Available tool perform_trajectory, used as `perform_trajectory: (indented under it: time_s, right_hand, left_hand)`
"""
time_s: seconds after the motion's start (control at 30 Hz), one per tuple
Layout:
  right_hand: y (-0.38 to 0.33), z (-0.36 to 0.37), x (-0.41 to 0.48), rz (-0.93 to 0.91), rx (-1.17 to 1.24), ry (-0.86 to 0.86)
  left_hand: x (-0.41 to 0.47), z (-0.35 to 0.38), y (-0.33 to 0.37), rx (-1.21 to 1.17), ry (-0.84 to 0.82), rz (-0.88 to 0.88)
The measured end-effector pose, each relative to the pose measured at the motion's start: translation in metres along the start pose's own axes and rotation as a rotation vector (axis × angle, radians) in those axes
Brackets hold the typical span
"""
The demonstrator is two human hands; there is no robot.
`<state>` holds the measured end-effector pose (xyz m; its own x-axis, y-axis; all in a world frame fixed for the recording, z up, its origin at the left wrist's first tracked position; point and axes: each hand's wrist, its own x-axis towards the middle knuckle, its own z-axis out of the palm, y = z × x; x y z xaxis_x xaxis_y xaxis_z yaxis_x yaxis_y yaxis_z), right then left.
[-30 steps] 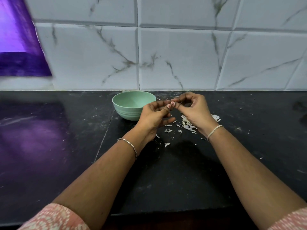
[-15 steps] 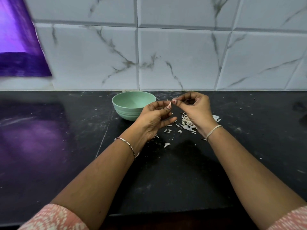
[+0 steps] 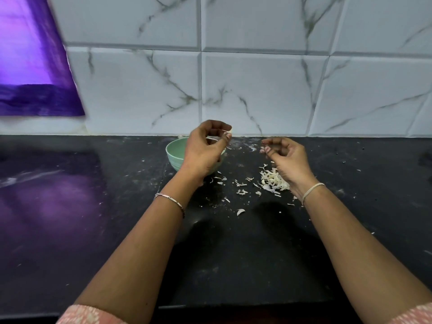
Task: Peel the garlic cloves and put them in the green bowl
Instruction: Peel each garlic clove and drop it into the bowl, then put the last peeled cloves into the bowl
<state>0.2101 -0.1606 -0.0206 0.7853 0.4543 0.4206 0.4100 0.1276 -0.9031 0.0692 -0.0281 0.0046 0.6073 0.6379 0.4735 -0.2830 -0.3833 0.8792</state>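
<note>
Green bowl (image 3: 173, 157): it sits on the tabletop close to the wall, and my left hand hides much of it, so I cannot see inside.
Left hand (image 3: 205, 150): I hold it raised over the bowl, fingers curled, thumb and forefinger pinching a garlic clove.
Garlic clove (image 3: 229, 131): pale and small, it sits at my left fingertips, above the bowl's far right rim. A thin whitish strip shows inside my curled fingers, but I cannot tell what it is.
Right hand (image 3: 288, 160): it hangs apart from the left, above the peel heap, fingers curled inward with the thumb near the fingertips. I cannot tell whether it pinches a scrap or nothing.
Peel heap (image 3: 272, 180): a loose white pile lies on the tabletop under my right hand, with smaller flakes scattered leftward toward the bowl.
Loose piece (image 3: 240, 211): one curved white bit lies alone, nearer to me, between my forearms.
Tabletop (image 3: 233, 265): black stone, dusted with pale specks, with a violet sheen on its left part.
Wall (image 3: 257, 90): white tiles with grey veins.
Purple sheet (image 3: 30, 66): it hangs at the upper left, in front of the tiles.
Wrists: a thin metal bracelet (image 3: 169, 199) on the left, a pale band (image 3: 313, 191) on the right.
</note>
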Motion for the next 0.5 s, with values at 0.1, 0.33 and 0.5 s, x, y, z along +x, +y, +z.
perform_trajectory:
  time_s: [0.1,0.33,0.5]
  right_hand:
    - [0.003,-0.003,0.000,0.028,-0.008,-0.001]
    - [0.010,-0.006,0.003,0.014,-0.241,0.086]
    - [0.015,-0.005,0.005,-0.046,-0.449,-0.020]
  left_hand:
    - [0.006,-0.017,-0.001,0.194,0.137,0.077]
    - [0.009,-0.040,-0.010,0.669,0.190,0.017]
    - [0.013,-0.043,-0.020,0.895,0.094,-0.008]
